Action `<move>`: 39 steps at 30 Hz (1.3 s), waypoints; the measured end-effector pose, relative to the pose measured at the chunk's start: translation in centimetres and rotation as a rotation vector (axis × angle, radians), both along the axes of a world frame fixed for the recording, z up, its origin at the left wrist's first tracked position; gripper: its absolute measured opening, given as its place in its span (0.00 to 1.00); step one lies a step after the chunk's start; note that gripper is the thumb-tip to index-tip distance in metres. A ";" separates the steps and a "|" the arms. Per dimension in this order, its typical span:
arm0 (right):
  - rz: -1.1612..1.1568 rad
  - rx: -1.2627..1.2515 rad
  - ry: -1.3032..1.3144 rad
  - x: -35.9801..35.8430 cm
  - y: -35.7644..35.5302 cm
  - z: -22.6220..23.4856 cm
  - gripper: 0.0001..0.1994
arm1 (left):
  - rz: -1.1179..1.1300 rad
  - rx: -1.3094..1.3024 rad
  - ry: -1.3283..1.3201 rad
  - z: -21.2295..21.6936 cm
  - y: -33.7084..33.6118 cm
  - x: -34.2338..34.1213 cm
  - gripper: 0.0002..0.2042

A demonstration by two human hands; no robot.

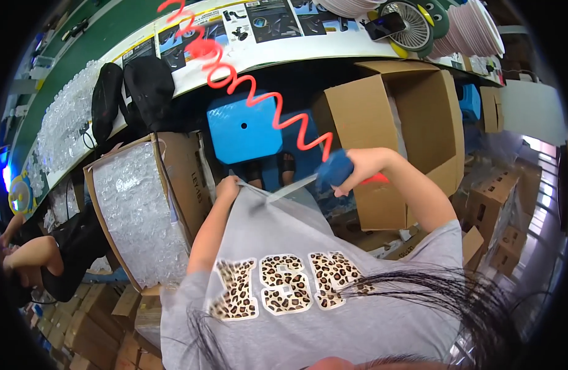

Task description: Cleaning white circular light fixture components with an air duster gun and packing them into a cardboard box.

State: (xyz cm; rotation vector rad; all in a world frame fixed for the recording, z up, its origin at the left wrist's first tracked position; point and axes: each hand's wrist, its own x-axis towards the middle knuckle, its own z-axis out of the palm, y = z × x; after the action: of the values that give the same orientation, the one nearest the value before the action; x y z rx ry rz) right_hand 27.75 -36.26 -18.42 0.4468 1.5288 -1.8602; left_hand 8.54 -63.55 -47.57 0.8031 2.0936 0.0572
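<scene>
My left hand (228,189) pinches the front hem of the grey T-shirt (265,231) I wear and pulls it forward, away from my body. In my right hand (365,166) is a blue air blow gun (333,171), gripped by its body. Its long thin nozzle slants down to the left, with the tip at the stretched cloth. Whether the tip touches the cloth I cannot tell. A red coiled air hose (304,137) runs from the gun up over the bench. Some of the gun is hidden behind my fingers.
A blue stool (244,137) stands ahead. To the right is a large open cardboard box (364,117); to the left, a carton holds clear plastic pieces (136,203). The white-edged bench (259,58) carries printed packages and a phone (385,26). Another person's arm (34,262) shows at far left.
</scene>
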 end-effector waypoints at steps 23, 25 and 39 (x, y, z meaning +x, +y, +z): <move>0.386 1.167 0.005 0.9 -2.0 -4.2 0.09 | -0.911 0.137 0.387 2.3 3.4 3.3 0.08; 0.395 0.913 -0.045 1.7 -1.1 -3.9 0.09 | -0.942 0.234 0.407 2.1 3.5 3.1 0.08; 1.053 0.454 -0.691 10.7 6.2 -2.2 0.05 | -0.849 0.258 0.189 3.1 0.1 3.3 0.14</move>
State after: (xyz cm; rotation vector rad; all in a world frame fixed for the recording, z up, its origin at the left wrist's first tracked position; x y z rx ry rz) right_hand 38.45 -30.10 -20.67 0.3215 1.2724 -0.4690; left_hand 11.85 -63.48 -44.48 1.8499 1.7671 -0.2204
